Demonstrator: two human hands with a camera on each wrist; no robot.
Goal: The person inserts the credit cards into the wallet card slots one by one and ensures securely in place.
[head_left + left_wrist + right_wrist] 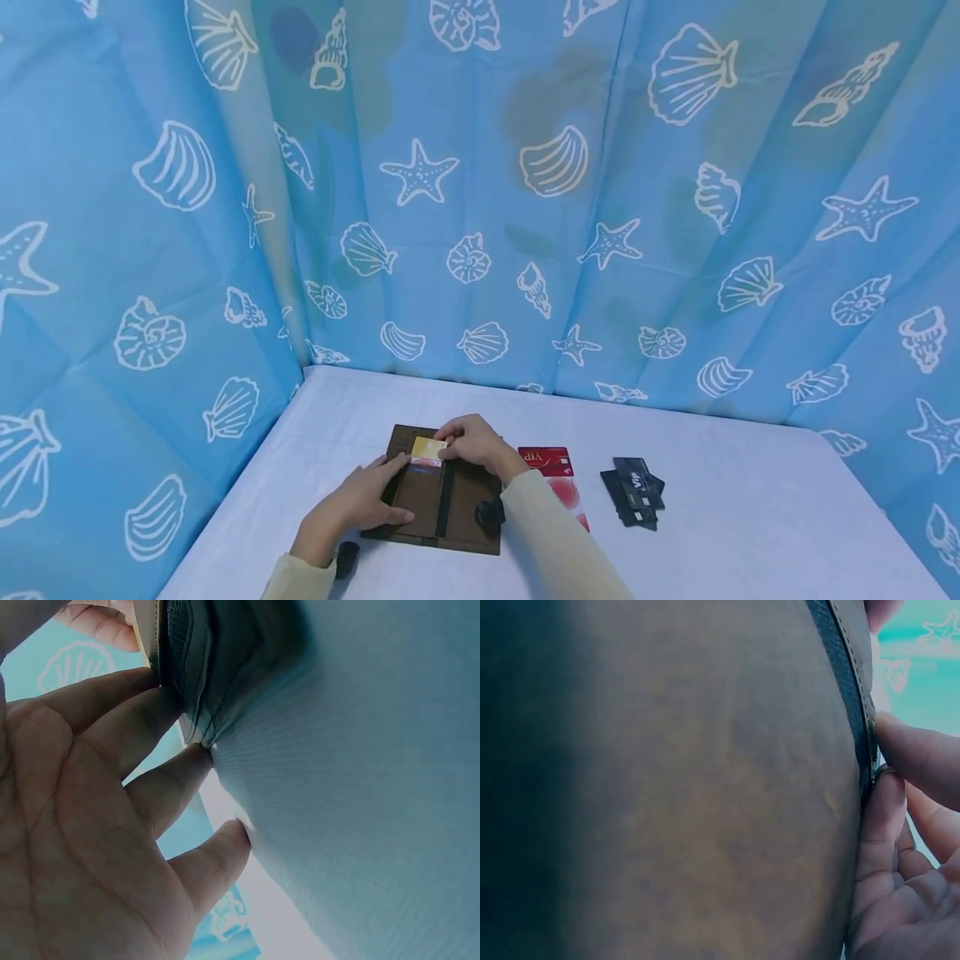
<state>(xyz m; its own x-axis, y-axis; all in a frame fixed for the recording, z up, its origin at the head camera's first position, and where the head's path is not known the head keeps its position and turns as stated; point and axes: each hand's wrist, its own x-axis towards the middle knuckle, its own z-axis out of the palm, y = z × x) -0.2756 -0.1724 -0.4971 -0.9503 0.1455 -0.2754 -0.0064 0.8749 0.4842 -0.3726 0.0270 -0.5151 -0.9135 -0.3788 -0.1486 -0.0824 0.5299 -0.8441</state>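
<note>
A brown leather card holder [471, 502] with a dark strap [446, 500] down its middle lies spread on the table. A yellow card [427, 450] with a white and red lower part sits at the upper part of its left panel. My right hand [474, 442] pinches this card at its right edge between thumb and fingers. My left hand [365, 497] rests on the holder's left side, index fingertip at the card's lower left edge and thumb on the panel. In the left wrist view, outstretched left fingers [161, 787] touch the holder's edge and the table.
To the right of the holder lie a red VIP card [546, 460] and a red-and-white card [566, 493]. Further right is a pile of several black cards [633, 492]. The white table [750, 517] meets a blue shell-print curtain [480, 208] at the back and left.
</note>
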